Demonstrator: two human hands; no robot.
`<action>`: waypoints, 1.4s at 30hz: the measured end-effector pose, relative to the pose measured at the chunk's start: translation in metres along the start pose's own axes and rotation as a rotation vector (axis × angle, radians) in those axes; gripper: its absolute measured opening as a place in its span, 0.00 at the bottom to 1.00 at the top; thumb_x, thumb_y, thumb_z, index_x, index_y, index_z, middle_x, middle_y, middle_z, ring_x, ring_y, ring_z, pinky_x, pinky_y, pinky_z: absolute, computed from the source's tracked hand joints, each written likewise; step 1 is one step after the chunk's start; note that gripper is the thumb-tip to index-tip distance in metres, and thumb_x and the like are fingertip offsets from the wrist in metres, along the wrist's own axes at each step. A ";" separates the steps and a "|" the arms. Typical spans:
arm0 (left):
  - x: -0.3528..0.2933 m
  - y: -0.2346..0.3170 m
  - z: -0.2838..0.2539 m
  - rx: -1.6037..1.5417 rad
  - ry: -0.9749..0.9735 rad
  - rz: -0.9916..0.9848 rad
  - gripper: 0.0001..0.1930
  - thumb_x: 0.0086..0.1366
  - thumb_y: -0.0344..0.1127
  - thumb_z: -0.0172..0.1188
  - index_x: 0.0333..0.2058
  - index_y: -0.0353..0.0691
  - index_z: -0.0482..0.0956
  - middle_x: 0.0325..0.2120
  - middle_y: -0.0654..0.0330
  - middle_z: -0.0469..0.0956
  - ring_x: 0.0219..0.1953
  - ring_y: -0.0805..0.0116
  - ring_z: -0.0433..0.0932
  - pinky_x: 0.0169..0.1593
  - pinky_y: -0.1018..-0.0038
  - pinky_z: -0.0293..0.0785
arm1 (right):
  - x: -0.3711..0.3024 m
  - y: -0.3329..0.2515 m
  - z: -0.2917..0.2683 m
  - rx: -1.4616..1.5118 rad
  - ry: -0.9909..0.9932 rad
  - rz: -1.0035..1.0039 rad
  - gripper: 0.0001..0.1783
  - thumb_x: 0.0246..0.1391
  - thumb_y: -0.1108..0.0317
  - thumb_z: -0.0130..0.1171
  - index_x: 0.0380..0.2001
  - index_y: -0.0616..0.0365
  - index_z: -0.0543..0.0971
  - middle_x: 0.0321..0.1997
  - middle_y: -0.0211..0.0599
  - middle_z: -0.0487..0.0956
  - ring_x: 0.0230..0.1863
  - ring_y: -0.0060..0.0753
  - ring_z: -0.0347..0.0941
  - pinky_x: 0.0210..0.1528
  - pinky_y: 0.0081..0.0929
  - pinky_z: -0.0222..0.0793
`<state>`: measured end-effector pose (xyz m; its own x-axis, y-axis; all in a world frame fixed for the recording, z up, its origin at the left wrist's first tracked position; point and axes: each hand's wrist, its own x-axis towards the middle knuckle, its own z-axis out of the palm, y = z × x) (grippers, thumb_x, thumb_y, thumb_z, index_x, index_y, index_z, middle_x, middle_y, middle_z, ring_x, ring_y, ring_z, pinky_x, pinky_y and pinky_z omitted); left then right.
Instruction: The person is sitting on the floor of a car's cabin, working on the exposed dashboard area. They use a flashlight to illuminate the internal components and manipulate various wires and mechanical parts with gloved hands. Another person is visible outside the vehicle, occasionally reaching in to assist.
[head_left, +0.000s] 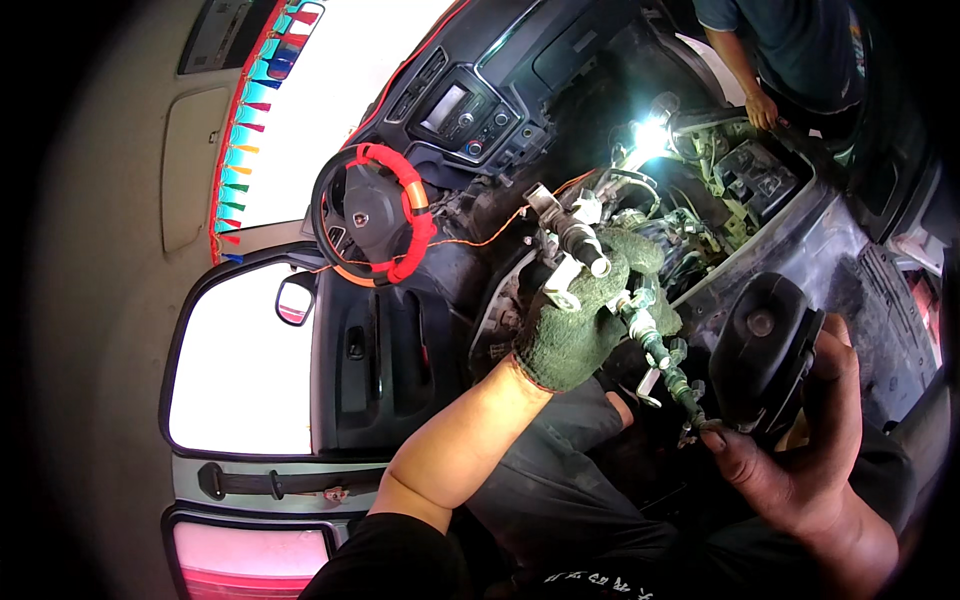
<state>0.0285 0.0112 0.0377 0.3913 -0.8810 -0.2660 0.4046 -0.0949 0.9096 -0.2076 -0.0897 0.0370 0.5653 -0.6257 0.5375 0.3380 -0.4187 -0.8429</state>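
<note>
My left hand (580, 335), in a dark green knit glove, is closed around what looks like a fuel rail with injectors (648, 340). Metal fittings and a bracket stick out above the glove, and a string of connectors runs down to the right. Its middle is hidden by the fingers. My bare right hand (800, 480) has its fingers bent around a black rounded plastic housing (758, 335) with a round button-like spot. The right thumb tip is at the lower end of the rail, touching or very near it.
Beyond my hands lies an opened engine bay (690, 215) with hoses and a bright lamp (652, 135). At the far right another person's hand (762, 108) rests on its edge. A steering wheel (415, 190) with a red cover, the dashboard (465, 115) and an open door (385, 365) are at left.
</note>
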 end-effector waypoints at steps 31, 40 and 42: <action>-0.008 0.001 -0.001 0.064 -0.153 0.075 0.11 0.73 0.30 0.45 0.50 0.37 0.71 0.44 0.58 0.75 0.47 0.66 0.77 0.55 0.66 0.76 | 0.004 -0.013 -0.011 0.139 0.065 0.295 0.33 0.45 0.68 0.70 0.51 0.66 0.64 0.45 0.41 0.69 0.42 0.28 0.66 0.46 0.24 0.62; -0.009 -0.009 -0.003 0.471 -0.290 0.370 0.19 0.70 0.26 0.51 0.58 0.34 0.67 0.54 0.54 0.74 0.56 0.64 0.74 0.60 0.69 0.72 | 0.000 -0.010 -0.006 0.213 0.166 0.331 0.43 0.45 0.60 0.72 0.58 0.66 0.60 0.45 0.40 0.73 0.43 0.27 0.71 0.47 0.25 0.69; -0.010 -0.013 -0.009 0.403 -0.325 0.349 0.21 0.69 0.26 0.53 0.59 0.34 0.66 0.55 0.53 0.73 0.58 0.63 0.73 0.61 0.68 0.71 | -0.001 -0.008 -0.008 0.172 0.151 0.330 0.45 0.44 0.59 0.73 0.59 0.67 0.59 0.46 0.42 0.74 0.43 0.28 0.72 0.49 0.26 0.69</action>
<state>0.0269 0.0257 0.0252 0.1469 -0.9816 0.1221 -0.0699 0.1128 0.9912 -0.2164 -0.0909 0.0437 0.5520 -0.8032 0.2240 0.2848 -0.0709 -0.9560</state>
